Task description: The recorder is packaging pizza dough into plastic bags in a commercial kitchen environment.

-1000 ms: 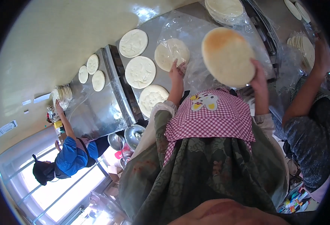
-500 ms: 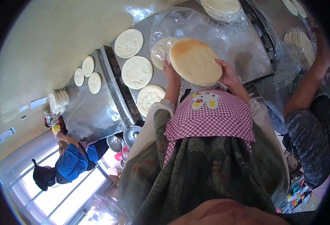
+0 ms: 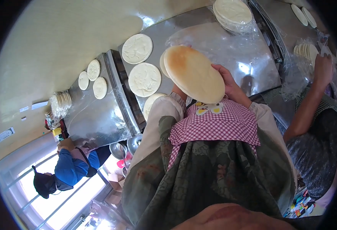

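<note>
A round flatbread [image 3: 194,74], browned at its upper left, is tilted up in front of me over the metal table. My right hand [image 3: 230,82] grips its right edge, with fingers on its face side. My left hand lies hidden behind the bread; only its wrist [image 3: 179,92] shows below, so its fingers cannot be made out. Another pale round bread [image 3: 162,65] peeks out behind the left edge; whether it is held or lies on the table cannot be told. Clear plastic [image 3: 218,42] lies flat beyond my hands.
Pale flatbreads [image 3: 144,79] lie along the table's left side. A plastic-wrapped stack [image 3: 233,13] stands at the back. At right, a co-worker's arm [image 3: 310,96] reaches to bagged breads [image 3: 305,51]. Another person [image 3: 70,166] stands left by a second metal table [image 3: 93,115].
The flatbread has tipped toward me and now covers my left hand. The clear plastic has flattened. The co-worker's hand at right has come into view by the bagged breads.
</note>
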{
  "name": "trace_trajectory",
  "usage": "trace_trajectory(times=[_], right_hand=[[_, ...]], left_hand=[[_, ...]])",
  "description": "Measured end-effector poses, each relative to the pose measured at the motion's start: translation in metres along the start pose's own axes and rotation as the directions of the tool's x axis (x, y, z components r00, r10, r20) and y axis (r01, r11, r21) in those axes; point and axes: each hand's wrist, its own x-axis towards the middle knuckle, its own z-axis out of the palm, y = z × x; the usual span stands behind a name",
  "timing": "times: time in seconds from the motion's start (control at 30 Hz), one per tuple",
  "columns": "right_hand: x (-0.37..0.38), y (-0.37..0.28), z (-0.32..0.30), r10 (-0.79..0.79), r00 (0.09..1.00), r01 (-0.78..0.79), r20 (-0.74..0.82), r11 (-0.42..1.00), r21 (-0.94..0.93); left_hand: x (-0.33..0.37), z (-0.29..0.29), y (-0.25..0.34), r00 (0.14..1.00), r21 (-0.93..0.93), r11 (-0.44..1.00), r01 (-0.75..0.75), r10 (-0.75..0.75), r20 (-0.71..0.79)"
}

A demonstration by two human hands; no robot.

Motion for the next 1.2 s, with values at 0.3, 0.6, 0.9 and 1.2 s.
trace_trajectory(times=[0.3,0.6,0.9,1.2], right_hand=[[0.052,-0.103,-0.021,-0.343,0.939,0.344,0.024,0.931,-0.124],[0.082,-0.107,-0.088,-0.519,0.828,0.475,-0.210,0.850,-0.227],[0.069,-0.088,-0.109,-0.470,0.844,0.430,-0.259,0.881,-0.197],[0.040,-0.101,-0.116,-0.474,0.849,0.422,-0.235,0.874,-0.240]], left_hand=[[0.000,0.040,-0.004,0.940,0.224,0.974,0.030,0.049,-0.336],[-0.043,-0.011,0.012,0.963,0.922,0.388,-0.008,0.252,-0.097],[-0.043,0.048,0.044,0.815,0.834,-0.446,-0.325,0.315,0.486],[-0.002,0.026,0.057,0.881,0.761,-0.557,-0.332,0.105,0.461]])
